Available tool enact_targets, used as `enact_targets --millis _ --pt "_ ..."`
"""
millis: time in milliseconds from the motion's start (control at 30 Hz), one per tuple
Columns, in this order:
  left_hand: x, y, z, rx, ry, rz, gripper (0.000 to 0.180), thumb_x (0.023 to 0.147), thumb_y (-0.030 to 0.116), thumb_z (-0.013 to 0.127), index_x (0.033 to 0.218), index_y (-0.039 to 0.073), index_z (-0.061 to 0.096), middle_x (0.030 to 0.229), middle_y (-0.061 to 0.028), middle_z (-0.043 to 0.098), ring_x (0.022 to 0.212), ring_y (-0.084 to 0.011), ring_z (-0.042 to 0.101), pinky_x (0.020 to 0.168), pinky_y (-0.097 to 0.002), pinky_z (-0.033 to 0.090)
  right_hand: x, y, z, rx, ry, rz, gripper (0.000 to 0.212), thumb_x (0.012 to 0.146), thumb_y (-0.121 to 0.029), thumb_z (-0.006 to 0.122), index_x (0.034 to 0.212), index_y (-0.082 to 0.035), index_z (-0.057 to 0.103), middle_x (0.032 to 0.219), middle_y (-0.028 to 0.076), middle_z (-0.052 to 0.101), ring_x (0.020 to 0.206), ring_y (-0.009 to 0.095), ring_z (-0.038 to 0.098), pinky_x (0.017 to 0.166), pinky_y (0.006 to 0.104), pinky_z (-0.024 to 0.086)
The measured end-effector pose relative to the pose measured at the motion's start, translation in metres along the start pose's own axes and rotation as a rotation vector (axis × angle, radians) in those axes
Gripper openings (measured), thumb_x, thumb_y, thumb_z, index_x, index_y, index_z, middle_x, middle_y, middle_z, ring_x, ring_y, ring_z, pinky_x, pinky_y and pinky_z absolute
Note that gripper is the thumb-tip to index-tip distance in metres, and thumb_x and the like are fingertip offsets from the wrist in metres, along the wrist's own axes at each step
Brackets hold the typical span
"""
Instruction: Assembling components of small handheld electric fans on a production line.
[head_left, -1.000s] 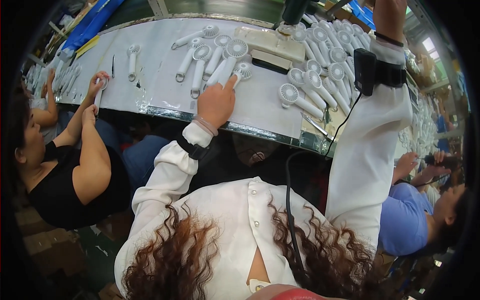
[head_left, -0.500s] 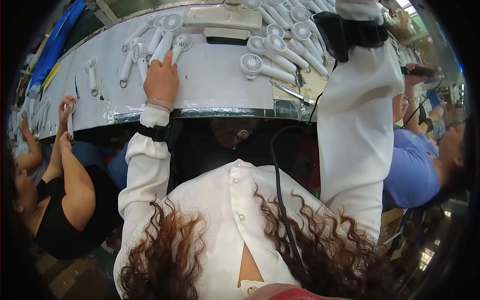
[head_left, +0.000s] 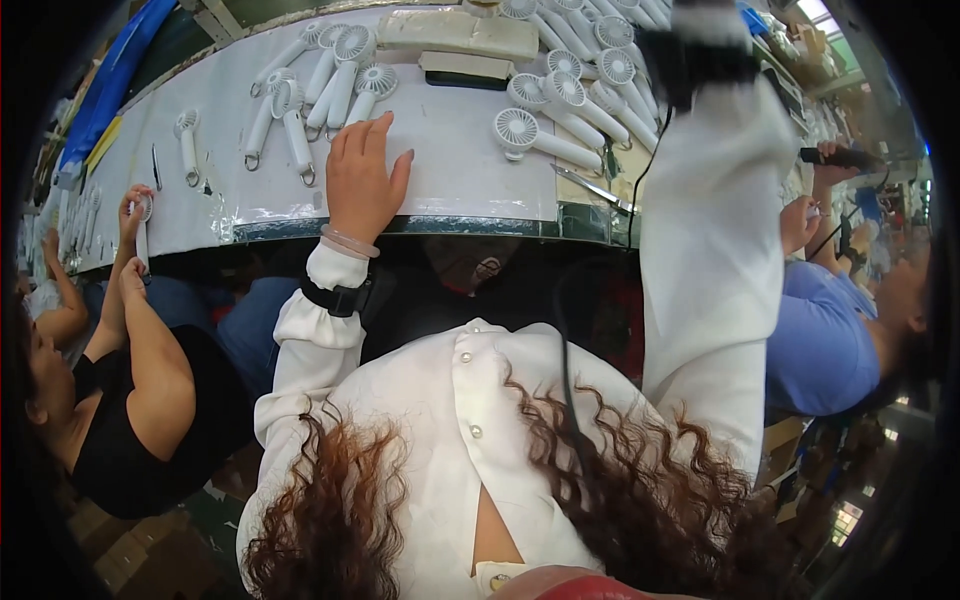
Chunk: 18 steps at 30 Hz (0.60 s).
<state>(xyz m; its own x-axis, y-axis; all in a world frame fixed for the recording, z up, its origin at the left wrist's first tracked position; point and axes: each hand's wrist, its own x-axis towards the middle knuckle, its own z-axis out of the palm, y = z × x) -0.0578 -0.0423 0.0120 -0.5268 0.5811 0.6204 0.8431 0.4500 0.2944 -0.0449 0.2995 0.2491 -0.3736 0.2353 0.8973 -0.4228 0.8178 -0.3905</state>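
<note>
My left hand lies palm down near the front edge of the worktable, fingers stretched out and holding nothing. Just beyond its fingertips is a white handheld fan, the closest of a small cluster. More fans lie to the left of it, one with a round grille head and a handle ending in a metal loop. My right arm reaches far forward past a large pile of fans; its hand is beyond the upper edge, and the dark wristband is blurred.
A metal tool like tweezers lies near the table's front edge. Behind are a pale block and a black-and-cream block. A co-worker at left holds a fan; another person sits at right. A black cable hangs across my front.
My left hand has drawn back from the fan cluster and moved right, its fingers now together and flat. My right arm is still stretched forward, blurred at the wrist.
</note>
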Motion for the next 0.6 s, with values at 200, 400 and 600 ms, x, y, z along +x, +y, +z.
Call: enact_targets --millis 200,400,600 --pt "-0.002 0.006 0.007 -0.23 -0.049 -0.061 0.047 0.083 0.015 0.066 0.126 0.007 0.052 0.106 -0.0113 0.062 0.1 -0.029 0.056 0.089 -0.0375 0.044 -0.205 -0.063 -0.037 -0.318 -0.576 0.13 0.026 0.082 -0.015 0.068 0.106 -0.007 0.062 0.088 0.007 0.065 0.074 0.019 0.061 0.068 0.0299 0.048" --pt "0.0 0.017 0.013 -0.458 -0.139 -0.094 0.047 0.081 0.016 0.067 0.125 0.005 0.052 0.102 -0.0105 0.063 0.096 -0.0288 0.057 0.085 -0.0381 0.046 -0.256 -0.072 -0.03 -0.711 -0.799 0.016 0.031 0.075 -0.014 0.072 0.103 -0.008 0.062 0.088 0.007 0.065 0.085 0.025 0.059 0.073 0.0345 0.048" --pt "-0.002 0.018 0.011 -0.547 -0.278 -0.178 0.048 0.085 0.016 0.065 0.128 0.005 0.048 0.105 -0.0103 0.063 0.099 -0.0257 0.059 0.087 -0.0358 0.046 -0.253 -0.051 -0.012 -0.699 -0.867 -0.034 0.032 0.077 -0.016 0.071 0.106 -0.007 0.061 0.092 0.007 0.065 0.089 0.024 0.059 0.078 0.0354 0.048"
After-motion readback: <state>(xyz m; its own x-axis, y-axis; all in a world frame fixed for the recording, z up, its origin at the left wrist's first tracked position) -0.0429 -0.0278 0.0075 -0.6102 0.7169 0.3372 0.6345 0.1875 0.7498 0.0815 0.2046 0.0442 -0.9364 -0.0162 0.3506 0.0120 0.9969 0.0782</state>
